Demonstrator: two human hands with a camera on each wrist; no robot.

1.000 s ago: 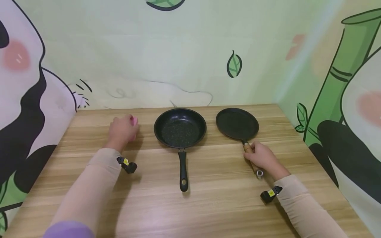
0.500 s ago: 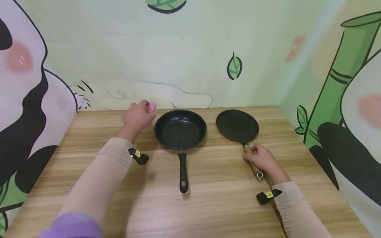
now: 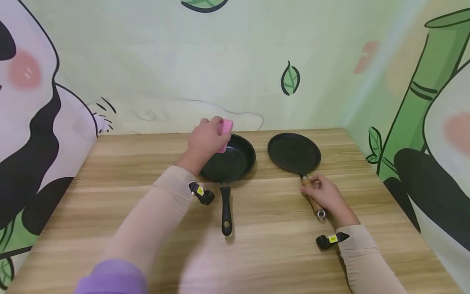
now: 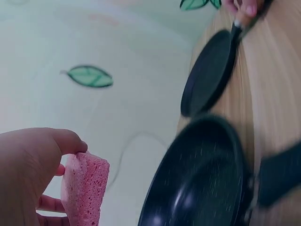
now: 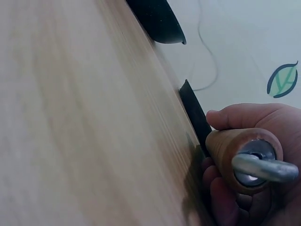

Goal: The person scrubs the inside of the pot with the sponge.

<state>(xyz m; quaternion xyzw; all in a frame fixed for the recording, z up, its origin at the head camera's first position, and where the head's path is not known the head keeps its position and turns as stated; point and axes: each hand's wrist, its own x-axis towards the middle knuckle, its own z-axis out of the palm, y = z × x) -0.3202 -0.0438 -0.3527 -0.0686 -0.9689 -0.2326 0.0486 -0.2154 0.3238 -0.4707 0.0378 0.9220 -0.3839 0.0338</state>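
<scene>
Pink sponge [image 3: 227,127] is pinched in the left hand [image 3: 206,138], raised off the wood-grain table [image 3: 271,249] and overlapping the frying pan's far-left rim in the head view; the left wrist view shows it clear of that pan. Thumb and fingers take opposite sides of the block, which probably keeps it steady while leaving a porous edge exposed. The right hand [image 3: 324,192] grasps the crepe pan [image 3: 293,152] by its wooden handle [image 5: 225,146] — a hold that likely keeps that pan from sliding.

Both pans point their handles towards the person, presumably for easy reach. The frying pan [image 3: 236,161] is a deep round with sloping, dark, speckled walls and a black handle [image 3: 226,210] pierced by an oval hole; the crepe pan is flatter — duller black, low-rimmed, its rounded wood grip ending in a metal ring [image 5: 265,168].
</scene>
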